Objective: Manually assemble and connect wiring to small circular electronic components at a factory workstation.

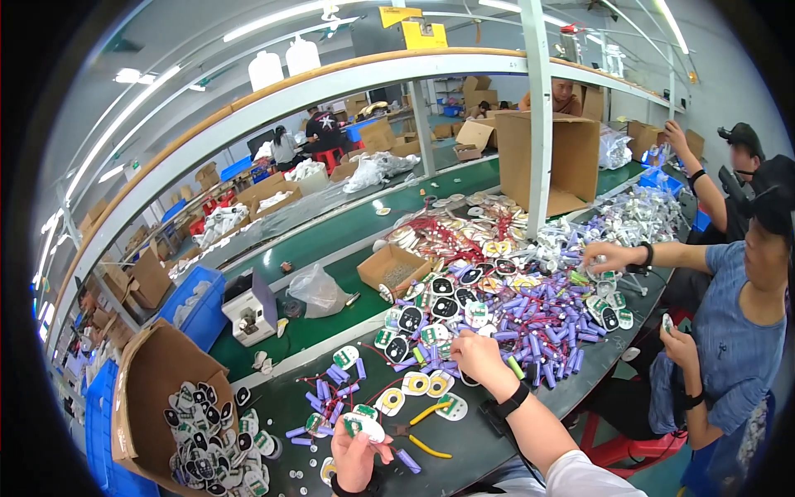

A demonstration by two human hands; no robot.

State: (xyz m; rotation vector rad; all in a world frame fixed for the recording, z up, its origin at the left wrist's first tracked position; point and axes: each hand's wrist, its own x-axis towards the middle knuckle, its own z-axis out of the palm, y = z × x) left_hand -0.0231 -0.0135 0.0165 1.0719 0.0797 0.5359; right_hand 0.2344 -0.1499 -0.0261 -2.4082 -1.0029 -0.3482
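Note:
Near the front edge of the bench, my left hand point(356, 457) grips a white disc-shaped part with a green circuit board point(363, 426). Farther up and to the right, my right hand point(482, 363) is bent over the heap, its fingers curled together; whatever is between them is hidden. That heap holds purple cylindrical batteries point(542, 331) with red wires, and black-and-white oval casings point(445, 307). Yellow-handled pliers point(429, 452) lie just right of my left hand, beside a single purple battery point(407, 460). White parts with yellow rings point(416, 383) lie between my hands.
A cardboard box point(132, 406) at the left spills circuit-board parts. Behind stand a small open carton point(391, 263), a plastic bag point(319, 290), a white machine point(251, 319) and a blue bin point(199, 306). A metal post point(538, 124) rises beyond the heap. Co-workers' hands point(609, 258) work at the right.

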